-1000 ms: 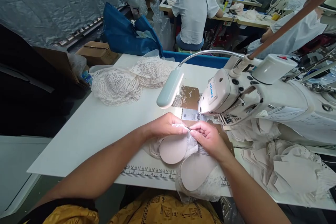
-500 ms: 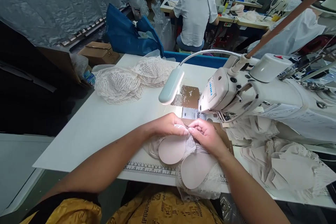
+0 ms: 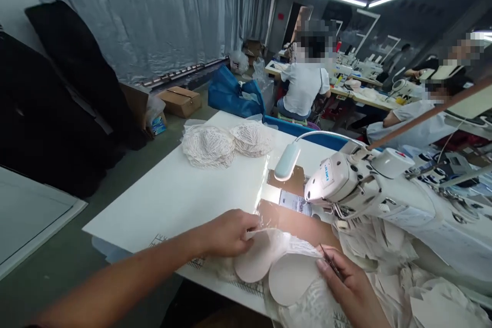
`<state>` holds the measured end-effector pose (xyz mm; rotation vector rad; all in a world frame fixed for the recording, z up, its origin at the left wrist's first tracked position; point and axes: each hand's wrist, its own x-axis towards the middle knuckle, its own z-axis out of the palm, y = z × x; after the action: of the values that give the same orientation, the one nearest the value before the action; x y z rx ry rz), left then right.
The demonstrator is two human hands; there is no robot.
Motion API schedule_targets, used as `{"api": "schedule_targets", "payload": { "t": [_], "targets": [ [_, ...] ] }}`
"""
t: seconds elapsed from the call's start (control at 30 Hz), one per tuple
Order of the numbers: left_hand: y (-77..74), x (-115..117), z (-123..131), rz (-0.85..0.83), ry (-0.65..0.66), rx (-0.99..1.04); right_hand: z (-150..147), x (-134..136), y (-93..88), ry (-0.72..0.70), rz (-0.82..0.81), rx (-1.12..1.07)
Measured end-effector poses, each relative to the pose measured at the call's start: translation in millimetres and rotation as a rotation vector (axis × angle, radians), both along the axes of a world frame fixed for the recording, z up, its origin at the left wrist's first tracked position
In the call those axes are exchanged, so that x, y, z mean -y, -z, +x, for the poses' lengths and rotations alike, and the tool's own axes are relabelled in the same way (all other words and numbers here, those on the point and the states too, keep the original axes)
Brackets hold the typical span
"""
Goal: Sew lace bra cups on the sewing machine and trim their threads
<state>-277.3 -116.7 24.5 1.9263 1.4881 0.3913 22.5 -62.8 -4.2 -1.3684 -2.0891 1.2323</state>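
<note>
A pale lace bra (image 3: 292, 279) with two smooth, light pink cups lies at the table's front edge, below the sewing machine. My left hand (image 3: 232, 233) is closed, pinching the upper lace edge beside the left cup. On the other side, my right hand (image 3: 351, 282) is closed around a small dark pointed tool (image 3: 331, 262), whose exact kind I cannot make out. Its thumb and fingers also meet the lace edge by the right cup. Between the hands the top edge is spread out. Some of the lace hangs toward me.
The white sewing machine (image 3: 334, 179) stands at the right, its lamp (image 3: 287, 161) over the needle area. Stacked lace cups (image 3: 209, 146) sit at the table's back. More pale pieces (image 3: 388, 238) are piled at right. A blue bag (image 3: 234, 92) and seated co-workers are beyond.
My hands, earlier together near the needle area, are now apart, left and right, with the bra's upper edge spread between them. The head view has tilted up, showing more of the room.
</note>
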Motion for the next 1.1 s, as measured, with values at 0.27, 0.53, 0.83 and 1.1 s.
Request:
{"api": "schedule_targets", "payload": {
  "t": [0.27,0.53,0.83,1.1],
  "targets": [
    [-31.5,15.1,-88.7,0.338,-0.367,-0.152,-134.3,-23.2,-27.1,-0.133,0.111,-0.184],
    [-64.8,-61.4,-171.9,0.931,-0.626,-0.432,-261.7,-103.8,-49.0,-0.126,0.689,-0.508],
    [9.0,-66.8,-169.1,0.526,-0.446,-0.541,-214.4,-116.0,5.8,-0.4,0.684,-0.006],
    [-3.6,-48.0,-56.9,0.559,-0.048,-0.136,-55.8,-7.8,0.7,-0.613,0.817,0.33]
  ]
}}
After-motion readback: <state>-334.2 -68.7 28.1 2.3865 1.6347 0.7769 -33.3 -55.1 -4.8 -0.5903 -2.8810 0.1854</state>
